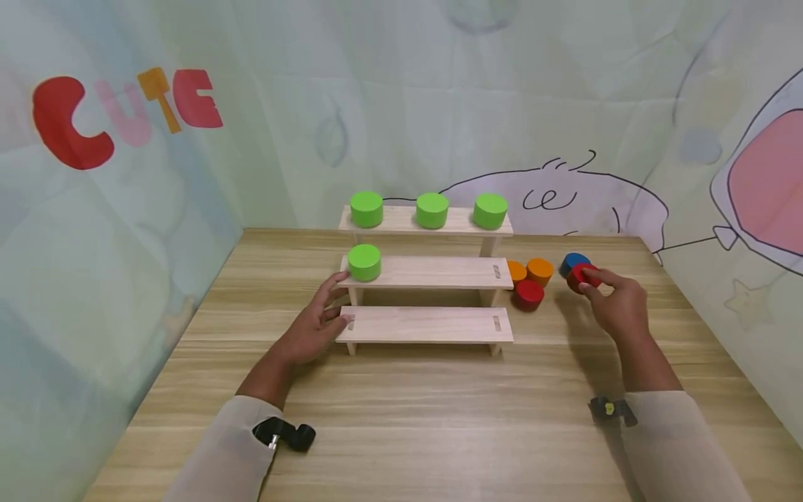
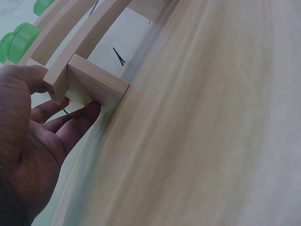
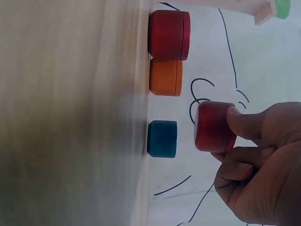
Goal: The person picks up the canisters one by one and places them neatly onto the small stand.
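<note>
My right hand (image 1: pixel 621 307) pinches a red round block (image 3: pixel 215 127) between thumb and fingers, lifted off the table near a blue round block (image 3: pixel 162 139). At the left end of a three-step wooden stand (image 1: pixel 426 324), my left hand (image 1: pixel 310 331) holds on. Its thumb lies at the lowest step's end, and other fingers reach under it to the leg in the left wrist view. Three green round blocks, one being the middle one (image 1: pixel 432 211), stand on the top step. Another green block (image 1: pixel 364 263) sits at the middle step's left end.
Right of the stand, a red block (image 1: pixel 528 295) and two orange blocks, the nearer to the right (image 1: pixel 539 272), cluster on the wooden table (image 1: pixel 401 418). A printed cloth (image 1: pixel 314 125) hangs behind and along the sides.
</note>
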Demonstrator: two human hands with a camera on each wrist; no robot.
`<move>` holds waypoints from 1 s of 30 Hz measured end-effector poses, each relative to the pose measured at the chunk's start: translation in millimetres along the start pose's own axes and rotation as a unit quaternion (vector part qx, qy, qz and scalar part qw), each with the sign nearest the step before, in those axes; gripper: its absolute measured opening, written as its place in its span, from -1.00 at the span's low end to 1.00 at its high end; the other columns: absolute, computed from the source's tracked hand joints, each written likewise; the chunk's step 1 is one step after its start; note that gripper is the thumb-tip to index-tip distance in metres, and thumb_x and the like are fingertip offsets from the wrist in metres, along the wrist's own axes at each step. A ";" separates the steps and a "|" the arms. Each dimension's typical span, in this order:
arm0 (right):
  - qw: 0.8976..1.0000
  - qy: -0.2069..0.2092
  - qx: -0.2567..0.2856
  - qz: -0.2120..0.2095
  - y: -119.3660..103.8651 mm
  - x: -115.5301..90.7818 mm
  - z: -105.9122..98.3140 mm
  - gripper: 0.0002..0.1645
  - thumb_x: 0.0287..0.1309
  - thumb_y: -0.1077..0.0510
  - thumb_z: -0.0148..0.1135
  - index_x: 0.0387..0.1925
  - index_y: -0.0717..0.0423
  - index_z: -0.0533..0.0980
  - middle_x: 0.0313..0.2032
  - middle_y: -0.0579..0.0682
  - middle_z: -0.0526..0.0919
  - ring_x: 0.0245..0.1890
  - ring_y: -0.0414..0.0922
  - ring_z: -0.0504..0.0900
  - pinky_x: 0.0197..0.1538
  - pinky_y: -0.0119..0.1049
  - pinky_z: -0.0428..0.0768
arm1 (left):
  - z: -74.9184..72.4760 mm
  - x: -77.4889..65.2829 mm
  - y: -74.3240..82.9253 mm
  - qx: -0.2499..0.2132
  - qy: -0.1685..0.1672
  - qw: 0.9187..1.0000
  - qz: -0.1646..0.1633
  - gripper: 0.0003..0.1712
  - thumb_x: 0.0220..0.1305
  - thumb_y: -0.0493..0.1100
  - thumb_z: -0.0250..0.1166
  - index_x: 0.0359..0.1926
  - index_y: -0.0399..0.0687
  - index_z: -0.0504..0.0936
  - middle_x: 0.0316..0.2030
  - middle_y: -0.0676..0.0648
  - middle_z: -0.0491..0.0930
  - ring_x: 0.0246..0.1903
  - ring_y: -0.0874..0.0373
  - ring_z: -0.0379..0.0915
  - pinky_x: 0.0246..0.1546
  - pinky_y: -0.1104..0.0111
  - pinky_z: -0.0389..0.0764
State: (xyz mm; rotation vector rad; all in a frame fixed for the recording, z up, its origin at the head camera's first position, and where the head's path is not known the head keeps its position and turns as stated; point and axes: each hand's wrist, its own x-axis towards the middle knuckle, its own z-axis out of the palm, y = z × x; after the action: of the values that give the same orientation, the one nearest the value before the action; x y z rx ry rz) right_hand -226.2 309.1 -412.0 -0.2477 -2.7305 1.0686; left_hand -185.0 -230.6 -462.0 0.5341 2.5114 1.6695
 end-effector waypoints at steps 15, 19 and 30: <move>0.990 0.118 0.078 0.011 -16.1 -10.2 1.8 -0.50 0.57 0.08 0.30 0.45 -0.05 0.57 0.54 0.11 0.51 0.59 0.13 0.47 0.41 0.19 0.59 | 2.0 0.5 -0.2 -0.001 0.003 1.000 0.003 -0.07 0.63 -0.31 0.19 0.76 0.20 -0.09 0.64 -0.49 0.14 0.50 -0.58 0.33 0.35 -0.29 0.59; 0.989 0.126 0.081 0.005 -23.5 -13.3 2.2 -0.49 0.59 0.04 0.27 0.47 -0.12 0.55 0.56 0.07 0.49 0.59 0.10 0.47 0.36 0.16 0.63 | 1.8 -0.3 1.0 -0.001 0.005 1.000 0.000 -0.08 0.64 -0.31 0.17 0.76 0.21 -0.09 0.65 -0.48 0.13 0.51 -0.57 0.31 0.37 -0.29 0.57; 0.976 0.174 0.116 -0.064 -50.1 -27.8 2.6 -0.52 0.50 0.06 0.40 0.37 -0.05 0.65 0.45 0.14 0.63 0.48 0.11 0.59 -0.06 -0.81 0.51 | 1.3 -0.4 -0.3 -0.005 0.005 1.000 -0.006 -0.08 0.66 -0.27 0.19 0.76 0.25 -0.10 0.65 -0.47 0.14 0.52 -0.56 0.31 0.37 -0.31 0.57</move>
State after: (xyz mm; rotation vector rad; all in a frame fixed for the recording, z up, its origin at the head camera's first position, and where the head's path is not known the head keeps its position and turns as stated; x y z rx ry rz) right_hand -204.1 264.8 -383.0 -0.1971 -2.2591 1.1703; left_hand -184.3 -229.7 -462.8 0.5109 2.5065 1.6829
